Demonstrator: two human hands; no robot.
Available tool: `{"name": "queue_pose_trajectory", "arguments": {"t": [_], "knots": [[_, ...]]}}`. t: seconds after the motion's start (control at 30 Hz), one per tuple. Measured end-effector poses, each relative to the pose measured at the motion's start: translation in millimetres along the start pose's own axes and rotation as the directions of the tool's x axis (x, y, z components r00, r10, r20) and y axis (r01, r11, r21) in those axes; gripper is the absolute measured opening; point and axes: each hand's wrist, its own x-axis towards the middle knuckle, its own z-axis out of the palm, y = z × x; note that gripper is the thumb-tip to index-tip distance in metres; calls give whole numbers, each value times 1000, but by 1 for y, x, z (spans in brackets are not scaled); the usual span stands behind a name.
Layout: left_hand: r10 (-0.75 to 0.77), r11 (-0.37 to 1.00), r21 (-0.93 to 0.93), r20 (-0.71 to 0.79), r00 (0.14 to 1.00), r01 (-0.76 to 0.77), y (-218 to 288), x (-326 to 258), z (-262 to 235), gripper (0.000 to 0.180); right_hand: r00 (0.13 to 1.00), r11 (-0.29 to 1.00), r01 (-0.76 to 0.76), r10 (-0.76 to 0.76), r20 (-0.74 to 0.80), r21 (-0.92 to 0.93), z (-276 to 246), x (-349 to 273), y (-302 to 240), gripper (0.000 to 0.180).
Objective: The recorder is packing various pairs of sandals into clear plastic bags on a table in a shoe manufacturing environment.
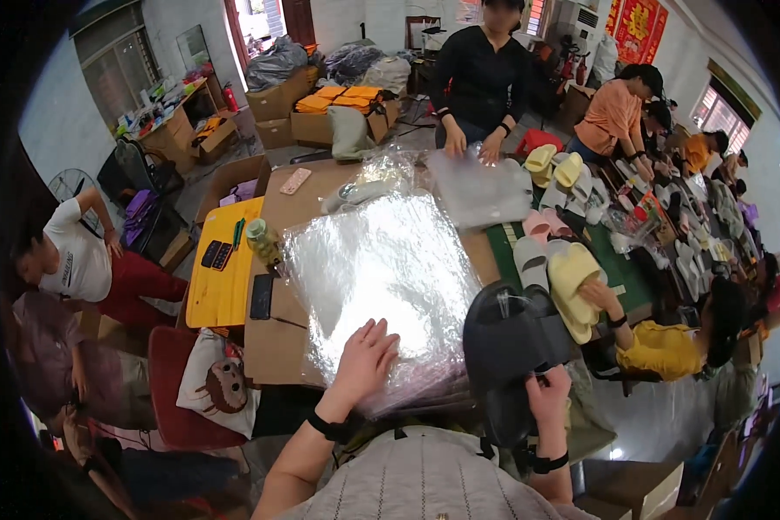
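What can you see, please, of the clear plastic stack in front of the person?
The clear plastic stack looks like thin, glossy film, wrinkled and glaring white where light strikes it. Roughly rectangular, it lies flat and slightly askew on brown cardboard, its layered near edge tinged pink. The left hand rests palm down on its near part.

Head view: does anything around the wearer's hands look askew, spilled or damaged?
No spill or damage is evident. The clear plastic under the left hand lies askew to the cardboard, wrinkled, with glare hiding detail. The right hand holds black slippers; nothing odd there.
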Motion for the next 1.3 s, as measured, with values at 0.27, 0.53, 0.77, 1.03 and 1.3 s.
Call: {"name": "queue_pose_trajectory", "arguments": {"t": [0.27,0.53,0.77,1.03,1.3], "knots": [[129,959,260,-36,991,-115,18,12,-19,56,998,995,-38,42,46,-89,-3,-14,-1,20],[17,994,-109,-82,997,-26,19,14,-4,37,994,993,-84,90,68,-86,-6,-18,-20,18],[-409,363,-879,150,900,311,3,19,1,35,950,969,238,-217,224,-70,4,-19,-30,16],[-323,568,-796,18,946,209,20,16,-22,34,829,863,461,-336,446,-207,28,-12,-49,23],[-218,714,-689,-51,975,124,26,8,-42,32,844,836,460,-308,438,-299,32,-10,-48,24]]}}
